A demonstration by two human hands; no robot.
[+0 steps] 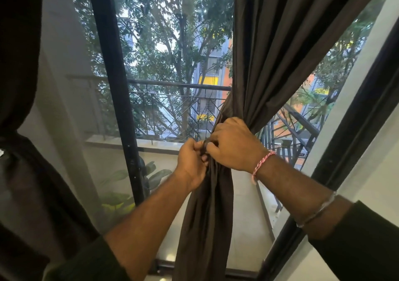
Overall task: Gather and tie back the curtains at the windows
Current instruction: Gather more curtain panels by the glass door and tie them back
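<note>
**Curtain cinched at mid-height, tie being worked at the waist**

The dark brown curtain (254,54) hangs in front of the glass between the black window frame post (112,82) and the frame on the right, already bunched into a narrow waist at about the height of the balcony railing (172,85). Both hands meet at that waist. The right hand (234,144) wraps over the gathered folds from the right, fingers curled around the bundle, which looks meant to keep the fabric from spreading. The left hand (191,161) pinches a thin dark tie-back (205,145) against the bundle, its fingers closed on it (whether it is a cord or a strip of cloth cannot be told). Held this close, the two hands can likely pass the tie around and tighten it without losing the gather.

The curtain's long axis runs top to bottom. Above the hands it fans up and to the right toward the unseen rail; below them it drops as a slim column leaning slightly left, down to the sill. A second dark curtain (19,65) hangs at the far left, seemingly already drawn in at its middle.
</note>
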